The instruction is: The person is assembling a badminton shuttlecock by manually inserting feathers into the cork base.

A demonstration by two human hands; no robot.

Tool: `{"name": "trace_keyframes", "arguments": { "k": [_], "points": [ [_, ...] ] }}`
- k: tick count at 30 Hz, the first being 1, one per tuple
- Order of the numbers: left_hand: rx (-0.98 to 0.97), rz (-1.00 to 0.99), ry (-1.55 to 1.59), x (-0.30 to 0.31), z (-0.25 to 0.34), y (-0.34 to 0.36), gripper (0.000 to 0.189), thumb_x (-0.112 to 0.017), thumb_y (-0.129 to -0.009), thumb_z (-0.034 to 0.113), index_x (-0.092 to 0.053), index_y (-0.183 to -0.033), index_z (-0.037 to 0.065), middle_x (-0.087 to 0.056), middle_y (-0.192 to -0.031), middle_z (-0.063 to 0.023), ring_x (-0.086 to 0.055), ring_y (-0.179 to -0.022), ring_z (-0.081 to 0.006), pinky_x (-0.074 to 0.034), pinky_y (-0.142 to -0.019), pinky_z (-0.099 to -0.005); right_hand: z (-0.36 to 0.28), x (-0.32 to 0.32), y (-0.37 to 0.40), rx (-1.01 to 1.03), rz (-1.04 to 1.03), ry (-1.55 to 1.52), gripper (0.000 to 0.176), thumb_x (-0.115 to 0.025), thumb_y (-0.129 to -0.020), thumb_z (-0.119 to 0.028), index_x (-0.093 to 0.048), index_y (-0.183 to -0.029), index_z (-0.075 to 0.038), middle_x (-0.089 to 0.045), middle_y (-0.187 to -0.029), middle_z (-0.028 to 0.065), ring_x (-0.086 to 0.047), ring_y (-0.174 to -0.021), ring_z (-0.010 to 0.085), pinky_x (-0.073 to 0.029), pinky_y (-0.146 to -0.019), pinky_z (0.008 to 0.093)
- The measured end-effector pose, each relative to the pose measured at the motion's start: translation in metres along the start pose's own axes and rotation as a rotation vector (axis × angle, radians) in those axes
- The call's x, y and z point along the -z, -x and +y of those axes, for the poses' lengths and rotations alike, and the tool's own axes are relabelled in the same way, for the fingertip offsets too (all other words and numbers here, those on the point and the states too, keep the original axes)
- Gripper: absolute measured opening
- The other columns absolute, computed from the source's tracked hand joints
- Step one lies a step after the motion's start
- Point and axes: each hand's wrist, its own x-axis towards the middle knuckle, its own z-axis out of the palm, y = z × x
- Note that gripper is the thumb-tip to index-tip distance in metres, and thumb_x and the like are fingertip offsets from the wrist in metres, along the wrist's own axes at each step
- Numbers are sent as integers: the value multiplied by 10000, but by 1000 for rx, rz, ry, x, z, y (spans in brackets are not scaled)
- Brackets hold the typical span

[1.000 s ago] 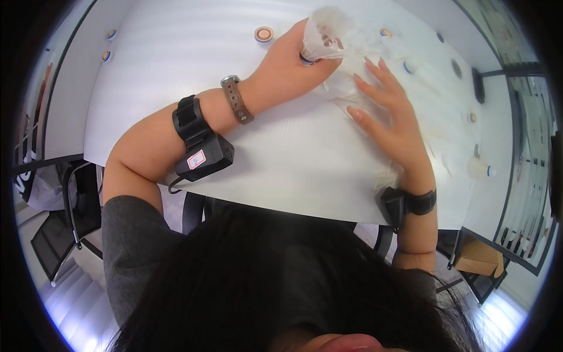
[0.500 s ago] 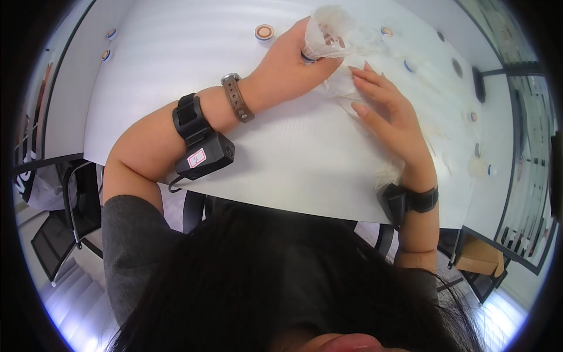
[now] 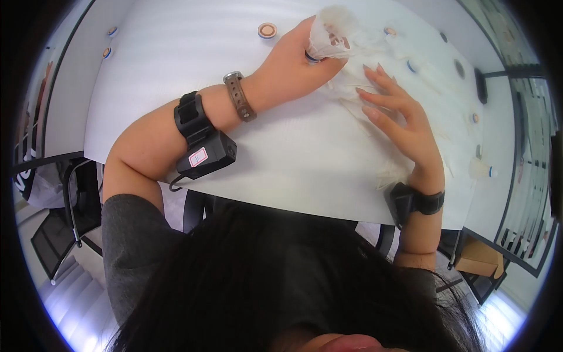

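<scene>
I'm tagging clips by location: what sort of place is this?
Probably an office-like workroom: a big white table, a black office chair beside it, and round cork bases scattered where the left hand grips a shuttlecock.

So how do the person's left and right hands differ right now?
The left hand is closed round a white shuttlecock; the right hand lies open, fingers spread on loose feathers. The left wrist wears a brown strap, the right wrist a black band. Both reach over the white table.
</scene>
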Motion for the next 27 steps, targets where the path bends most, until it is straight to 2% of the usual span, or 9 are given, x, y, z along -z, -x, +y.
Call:
{"name": "trace_keyframes", "arguments": {
  "k": [6,9,12,18,21,24,27],
  "points": [
    [6,18,41,-2,-4,1,396,-730,-904,135,-548,-1244,48,-638,-1145,-18,-602,-1049,-88,-506,-897,-269,1,2,0,65,-83,91,383,-738,-855,-202,-702,-1199,-37,-531,-1447,163,-349,-1453,330,-116,-1220,487],
    [4,-7,-23,1,1,1,400,-728,-904,122,-543,-1250,45,-636,-1144,-16,-600,-1048,-86,-505,-898,-267,-5,-2,0,82,-66,163,406,-732,-855,-196,-684,-1217,-19,-528,-1451,159,-351,-1452,332,-112,-1219,491],
    [36,10,-3,-2,-4,1,402,-725,-905,116,-539,-1253,42,-636,-1146,-15,-600,-1048,-85,-506,-896,-266,0,-5,0,85,-75,88,428,-729,-855,-205,-672,-1229,-5,-508,-1467,170,-343,-1456,334,-106,-1218,497],
    [15,-30,15,1,0,0,407,-718,-908,118,-533,-1261,34,-637,-1154,-30,-604,-1053,-95,-512,-899,-272,-1,-10,-3,113,-48,203,424,-733,-852,-227,-686,-1241,-64,-437,-1515,198,-304,-1472,345,-104,-1216,501],
    [-9,33,-17,-3,-3,2,417,-678,-889,140,-542,-1263,15,-666,-1120,-95,-640,-1015,-172,-513,-881,-321,-1,-12,-3,116,-45,232,405,-730,-857,-242,-699,-1233,-95,-424,-1521,205,-296,-1475,347,-105,-1216,503],
    [28,47,-77,0,-5,1,426,-680,-881,163,-543,-1252,5,-675,-1100,-107,-651,-1007,-192,-515,-882,-333,1,-10,-4,108,-47,206,392,-719,-868,-255,-704,-1227,-101,-434,-1515,204,-301,-1473,346,-109,-1216,500],
    [149,6,-143,2,-3,1,445,-710,-907,167,-532,-1288,22,-669,-1138,-61,-629,-1039,-122,-517,-892,-287,0,-6,-3,106,-65,164,378,-715,-876,-262,-710,-1220,-103,-452,-1503,200,-311,-1468,346,-118,-1217,491]
  ]
}}
